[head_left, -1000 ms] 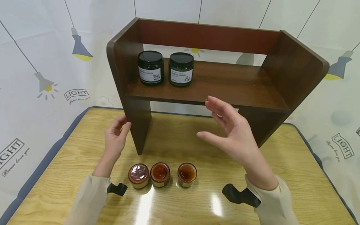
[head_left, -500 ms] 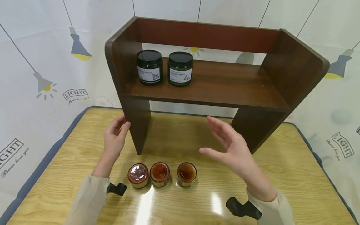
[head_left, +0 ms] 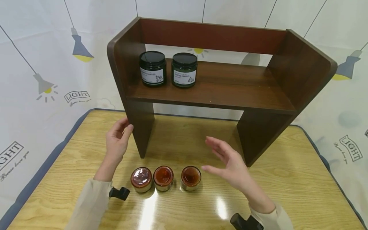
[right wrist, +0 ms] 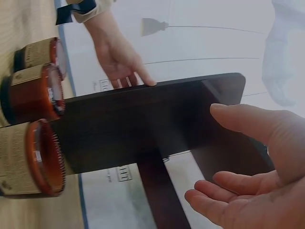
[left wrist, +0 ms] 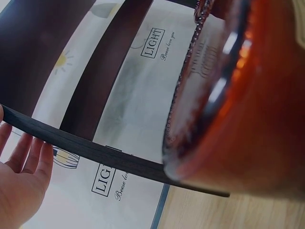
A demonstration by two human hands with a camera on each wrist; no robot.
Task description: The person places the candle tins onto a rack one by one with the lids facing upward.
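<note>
On the wooden tabletop stand three amber glass jars with beige labels: a left jar (head_left: 141,179), a middle jar (head_left: 163,178) almost against it, and a right jar (head_left: 191,178) a little apart. Behind them rises a dark brown shelf unit (head_left: 241,92). My left hand (head_left: 117,137) touches the shelf's left side panel, thumb at its front edge and fingers along the outer side. To the right of the right jar hovers my right hand (head_left: 227,163), thumb and fingers spread apart with nothing between them. In the right wrist view the jars (right wrist: 19,157) appear at the left.
Two dark green candle jars with black lids, a left one (head_left: 153,68) and a right one (head_left: 184,70), stand on the shelf board's left part. The right side panel (head_left: 256,137) is just behind my right hand. A printed cloth (head_left: 43,121) surrounds the table.
My right hand has come down from in front of the shelf board to near the right jar. The left hand stays at the side panel. The jars have not moved.
</note>
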